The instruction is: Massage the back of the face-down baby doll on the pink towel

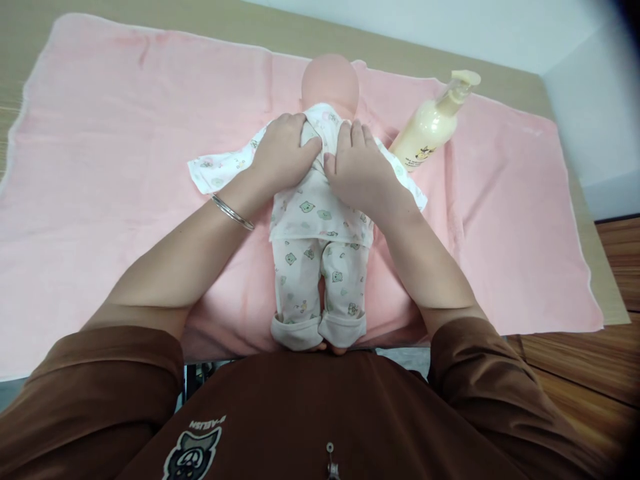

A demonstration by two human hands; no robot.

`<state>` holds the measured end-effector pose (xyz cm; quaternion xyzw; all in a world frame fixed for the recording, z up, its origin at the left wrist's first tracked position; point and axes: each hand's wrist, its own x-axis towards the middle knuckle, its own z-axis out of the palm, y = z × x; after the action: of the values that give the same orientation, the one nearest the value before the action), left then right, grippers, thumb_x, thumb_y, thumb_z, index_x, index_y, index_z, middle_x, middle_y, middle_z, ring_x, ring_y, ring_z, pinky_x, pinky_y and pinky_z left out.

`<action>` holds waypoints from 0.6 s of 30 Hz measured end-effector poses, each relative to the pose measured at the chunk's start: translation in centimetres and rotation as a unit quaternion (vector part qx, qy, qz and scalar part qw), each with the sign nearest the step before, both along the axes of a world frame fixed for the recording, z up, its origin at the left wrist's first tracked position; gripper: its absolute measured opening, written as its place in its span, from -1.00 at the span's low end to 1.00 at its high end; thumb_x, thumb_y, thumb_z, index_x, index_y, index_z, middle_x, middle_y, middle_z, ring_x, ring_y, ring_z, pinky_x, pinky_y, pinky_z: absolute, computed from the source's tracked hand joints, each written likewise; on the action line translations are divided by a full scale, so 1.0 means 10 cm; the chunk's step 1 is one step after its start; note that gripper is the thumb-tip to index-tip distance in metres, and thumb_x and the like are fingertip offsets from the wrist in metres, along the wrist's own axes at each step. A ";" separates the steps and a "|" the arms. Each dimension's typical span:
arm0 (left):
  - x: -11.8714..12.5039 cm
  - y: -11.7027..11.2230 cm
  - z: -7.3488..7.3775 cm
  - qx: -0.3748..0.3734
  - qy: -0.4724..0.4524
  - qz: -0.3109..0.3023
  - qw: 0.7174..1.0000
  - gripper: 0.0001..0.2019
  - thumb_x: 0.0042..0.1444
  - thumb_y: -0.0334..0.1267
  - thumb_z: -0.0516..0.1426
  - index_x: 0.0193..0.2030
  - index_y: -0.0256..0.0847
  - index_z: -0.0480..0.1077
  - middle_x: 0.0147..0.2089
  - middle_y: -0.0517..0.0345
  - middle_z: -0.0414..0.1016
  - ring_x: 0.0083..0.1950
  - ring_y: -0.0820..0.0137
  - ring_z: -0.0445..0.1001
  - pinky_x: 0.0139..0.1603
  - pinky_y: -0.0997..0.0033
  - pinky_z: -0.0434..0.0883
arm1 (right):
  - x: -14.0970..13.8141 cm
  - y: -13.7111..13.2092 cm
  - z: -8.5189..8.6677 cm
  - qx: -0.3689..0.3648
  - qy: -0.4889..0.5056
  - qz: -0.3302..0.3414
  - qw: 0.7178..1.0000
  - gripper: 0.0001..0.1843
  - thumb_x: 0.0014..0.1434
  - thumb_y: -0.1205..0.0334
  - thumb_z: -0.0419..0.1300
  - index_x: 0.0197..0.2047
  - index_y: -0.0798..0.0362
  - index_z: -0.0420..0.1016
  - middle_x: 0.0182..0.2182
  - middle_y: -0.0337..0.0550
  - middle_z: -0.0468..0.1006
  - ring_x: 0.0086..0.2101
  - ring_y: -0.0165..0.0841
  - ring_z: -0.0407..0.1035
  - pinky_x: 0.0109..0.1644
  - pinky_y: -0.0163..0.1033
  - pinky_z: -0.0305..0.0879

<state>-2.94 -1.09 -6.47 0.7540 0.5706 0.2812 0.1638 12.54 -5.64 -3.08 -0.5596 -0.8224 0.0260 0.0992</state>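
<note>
A baby doll (320,227) in white printed pyjamas lies on a pink towel (110,167), head away from me and feet at the table's near edge. My left hand (285,155) rests on the doll's left shoulder, its fingers curled and pressed onto the shirt cloth. My right hand (357,167) lies flat on the doll's right shoulder, fingers together and stretched toward the head. Both thumbs meet near the middle of the upper back or chest. A metal bangle (233,212) sits on my left wrist.
A cream pump bottle (435,123) lies tilted on the towel just right of the doll's shoulder. The towel covers a wooden table (595,267); its right edge drops to a wood floor. A pale wall stands behind.
</note>
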 end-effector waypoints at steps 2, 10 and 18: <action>-0.02 0.02 -0.01 -0.006 -0.005 -0.011 1.000 -0.64 0.25 0.01 -0.09 -0.02 -0.13 0.32 -0.02 0.04 0.36 0.06 0.18 0.24 0.19 0.03 0.20 | -0.04 -0.02 -0.01 0.050 -0.028 -0.010 0.998 -0.44 0.38 0.22 -0.20 0.28 0.47 0.07 0.25 0.32 0.13 0.27 0.00 0.00 0.37 0.02 -0.03; 0.02 -0.30 0.21 -0.007 0.071 -0.059 0.996 -0.48 0.28 -0.13 -0.18 0.30 -0.32 0.13 0.36 -0.01 0.05 0.43 0.20 -0.10 0.47 0.14 -0.07 | 0.09 0.37 -0.09 0.004 0.057 -0.040 0.998 -0.47 0.39 0.13 -0.24 0.21 0.32 0.21 0.16 0.18 0.31 0.19 -0.11 0.15 0.33 -0.01 0.04; -0.04 -0.21 0.30 -0.088 0.057 -0.042 0.994 -0.67 0.32 -0.08 -0.17 0.06 -0.08 0.28 0.03 0.12 0.40 0.13 0.16 0.21 0.28 0.01 0.16 | 0.03 0.14 -0.01 0.019 -0.034 -0.041 0.998 -0.40 0.40 0.12 -0.18 0.31 0.45 0.05 0.21 0.31 0.20 0.21 0.01 0.10 0.29 0.06 0.07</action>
<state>-3.32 -3.21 -3.51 0.7747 0.5694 0.1797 0.2082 12.82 -4.25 -3.13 -0.5911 -0.8022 -0.0130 0.0828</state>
